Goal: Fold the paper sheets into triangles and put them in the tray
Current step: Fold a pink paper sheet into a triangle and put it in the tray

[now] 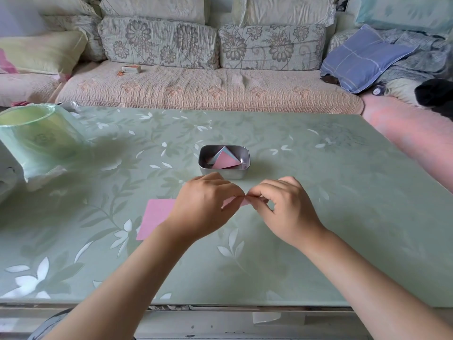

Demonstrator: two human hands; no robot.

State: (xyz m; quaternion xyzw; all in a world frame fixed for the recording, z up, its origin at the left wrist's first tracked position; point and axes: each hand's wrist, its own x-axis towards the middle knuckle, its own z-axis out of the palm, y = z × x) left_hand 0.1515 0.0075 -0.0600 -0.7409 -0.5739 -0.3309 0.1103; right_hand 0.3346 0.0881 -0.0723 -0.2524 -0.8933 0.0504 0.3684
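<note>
The step in hand is the folding itself. Both hands meet just in front of the tray (224, 174), low over the table (331, 217). The left hand (206, 204) and the right hand (286, 208) each have their fingers curled, pinching a small pink paper (244, 201) between thumb and fingertips where the 2 hands touch. Only a sliver of that paper shows, so how far its fold has gone cannot be told.

The tray, a small metal one, already holds at least 2 finished pieces: a pink triangle (226, 161) lying over a pale blue triangle (225, 151). A flat pink sheet (157, 217) lies on the table, partly hidden under the left wrist; it looks unfolded and is probably next in line.

Judging from this, the next move calls for bringing the corners cleanly together and pressing the crease flat, then 1 hand letting go while the other carries the triangle the short way forward and drops it on the pile in the tray
</note>
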